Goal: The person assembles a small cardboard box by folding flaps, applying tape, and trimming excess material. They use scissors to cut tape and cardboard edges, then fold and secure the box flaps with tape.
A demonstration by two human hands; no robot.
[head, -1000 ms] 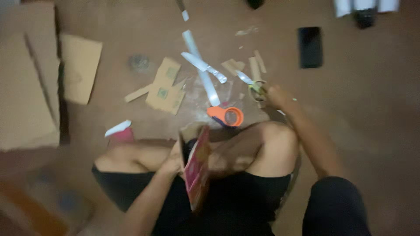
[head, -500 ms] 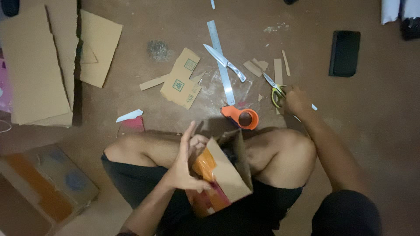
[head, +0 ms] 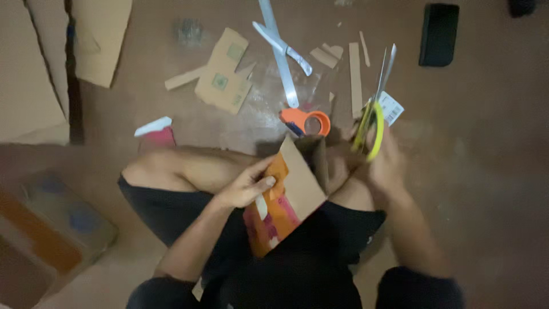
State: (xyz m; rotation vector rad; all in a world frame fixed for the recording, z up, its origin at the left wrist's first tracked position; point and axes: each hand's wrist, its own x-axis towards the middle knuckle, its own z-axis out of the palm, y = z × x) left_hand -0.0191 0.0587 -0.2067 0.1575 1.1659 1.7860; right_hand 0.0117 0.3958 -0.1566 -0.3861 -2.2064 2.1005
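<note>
The brown floor (head: 486, 171) is strewn with cardboard scraps (head: 224, 74). An orange-printed carton (head: 286, 197) is gripped by the left hand (head: 246, 186). Yellow-handled scissors (head: 374, 97) are clasped in the right hand (head: 386, 166), blades pointing away.

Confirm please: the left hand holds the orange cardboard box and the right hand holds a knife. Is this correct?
Not quite. In the head view the right hand holds yellow-handled scissors, not a knife; the knife lies on the floor. The left hand does hold the orange cardboard box.

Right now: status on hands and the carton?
Left hand grips orange carton over lap. Right hand holds yellow-handled scissors, blades clear of carton. Nothing between.
</note>
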